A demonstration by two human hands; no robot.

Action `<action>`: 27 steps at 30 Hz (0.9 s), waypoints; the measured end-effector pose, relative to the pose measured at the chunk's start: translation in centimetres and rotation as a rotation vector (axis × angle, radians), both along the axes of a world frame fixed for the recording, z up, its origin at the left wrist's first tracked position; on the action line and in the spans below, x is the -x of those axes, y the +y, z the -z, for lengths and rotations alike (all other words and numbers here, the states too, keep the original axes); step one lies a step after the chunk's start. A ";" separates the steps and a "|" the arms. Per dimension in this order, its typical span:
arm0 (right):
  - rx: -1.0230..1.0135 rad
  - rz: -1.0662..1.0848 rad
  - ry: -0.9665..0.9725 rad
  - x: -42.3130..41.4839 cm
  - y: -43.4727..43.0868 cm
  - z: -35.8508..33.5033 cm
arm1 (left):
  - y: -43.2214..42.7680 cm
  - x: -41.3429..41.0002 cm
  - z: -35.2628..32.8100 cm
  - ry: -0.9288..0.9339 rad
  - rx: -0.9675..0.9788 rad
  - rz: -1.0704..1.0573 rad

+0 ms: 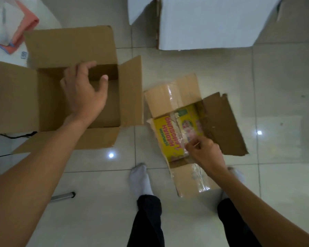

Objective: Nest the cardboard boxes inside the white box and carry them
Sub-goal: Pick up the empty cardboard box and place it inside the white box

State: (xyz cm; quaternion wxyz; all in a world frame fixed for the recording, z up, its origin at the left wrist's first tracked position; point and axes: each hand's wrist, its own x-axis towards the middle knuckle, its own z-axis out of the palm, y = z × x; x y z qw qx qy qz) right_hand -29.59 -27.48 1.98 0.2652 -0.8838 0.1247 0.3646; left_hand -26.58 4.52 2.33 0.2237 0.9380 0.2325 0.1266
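A large brown cardboard box [43, 50] stands on the floor at the left with all its flaps spread wide and nothing visible inside. My left hand [84, 90] hovers over its opening, fingers apart, holding nothing. To its right lies a smaller taped cardboard box [161, 98] with torn flaps and a yellow printed inner panel [165, 138]. My right hand [205, 150] pinches the edge of that yellow panel at the smaller box's mouth. The white box [209, 25] stands at the top right, its side facing me.
Glossy tiled floor [275, 175] all around. My feet in white socks [140, 179] stand just below the small box. Folded pink and white cloth [12, 24] lies at the top left. A metal tube [62, 196] and a black cable [16, 135] lie at the left.
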 end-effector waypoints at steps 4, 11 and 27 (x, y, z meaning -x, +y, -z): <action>-0.037 0.264 0.113 2.8 -5.8 2.1 | -8.0 -3.1 1.2 0.044 0.009 0.259; 0.133 0.725 0.321 9.4 -11.2 7.6 | -16.2 -8.0 7.5 0.423 0.115 0.418; -0.062 1.413 0.367 8.9 -11.0 13.5 | -12.2 -10.2 15.1 0.649 0.148 0.163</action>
